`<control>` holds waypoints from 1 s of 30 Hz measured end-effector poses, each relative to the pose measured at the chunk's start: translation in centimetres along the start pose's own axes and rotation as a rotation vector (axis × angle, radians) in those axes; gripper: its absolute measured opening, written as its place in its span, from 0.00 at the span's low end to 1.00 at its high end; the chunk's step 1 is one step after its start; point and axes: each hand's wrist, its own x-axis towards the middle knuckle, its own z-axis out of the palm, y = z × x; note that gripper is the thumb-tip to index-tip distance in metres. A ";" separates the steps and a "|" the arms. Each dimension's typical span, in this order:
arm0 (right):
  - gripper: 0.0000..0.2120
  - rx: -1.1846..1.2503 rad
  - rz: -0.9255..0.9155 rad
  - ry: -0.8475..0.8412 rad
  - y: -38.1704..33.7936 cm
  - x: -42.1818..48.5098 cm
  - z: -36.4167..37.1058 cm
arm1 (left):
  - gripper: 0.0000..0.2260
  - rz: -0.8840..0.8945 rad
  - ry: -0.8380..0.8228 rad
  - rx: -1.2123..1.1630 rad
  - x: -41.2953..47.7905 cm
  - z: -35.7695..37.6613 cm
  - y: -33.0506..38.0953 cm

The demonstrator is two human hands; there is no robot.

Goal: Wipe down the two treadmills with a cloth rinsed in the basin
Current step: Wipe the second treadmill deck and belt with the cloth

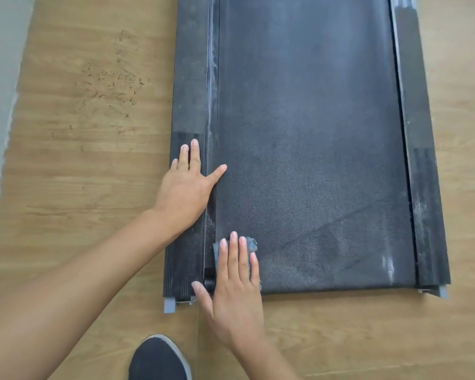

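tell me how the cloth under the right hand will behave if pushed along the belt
The cloth looks thin and floppy: its far edge is crumpled, so it will probably bunch rather than slide flat. The belt looks grainy, so the cloth likely drags on it. The right hand lies flat on the cloth, which should keep it spread.

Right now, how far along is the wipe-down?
Early. The belt looks darker, wipe-streaked at its near end. In hand: right hand presses the cloth on its near-left corner; left hand rests on the left rail. Left: greyer far belt, white dust along both rails; second treadmill unseen.
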 end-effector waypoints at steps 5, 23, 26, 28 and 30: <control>0.42 -0.007 -0.026 -0.012 -0.7 6.8 -1.5 | 0.30 -0.010 0.020 -0.031 -0.1 -0.2 0.0; 0.44 0.025 -0.049 -0.014 -0.2 5.3 -1.6 | 0.27 0.132 0.039 -0.058 0.3 -1.0 0.6; 0.44 -0.019 -0.055 -0.062 1.9 -3.1 -0.6 | 0.31 0.137 0.013 -0.084 0.2 -1.3 0.7; 0.44 -0.033 -0.017 -0.055 2.8 -3.5 -0.3 | 0.31 0.123 0.017 -0.113 0.2 -1.2 1.0; 0.46 0.001 0.058 -0.039 3.3 0.0 -1.0 | 0.31 0.123 0.020 -0.147 0.1 -1.0 1.3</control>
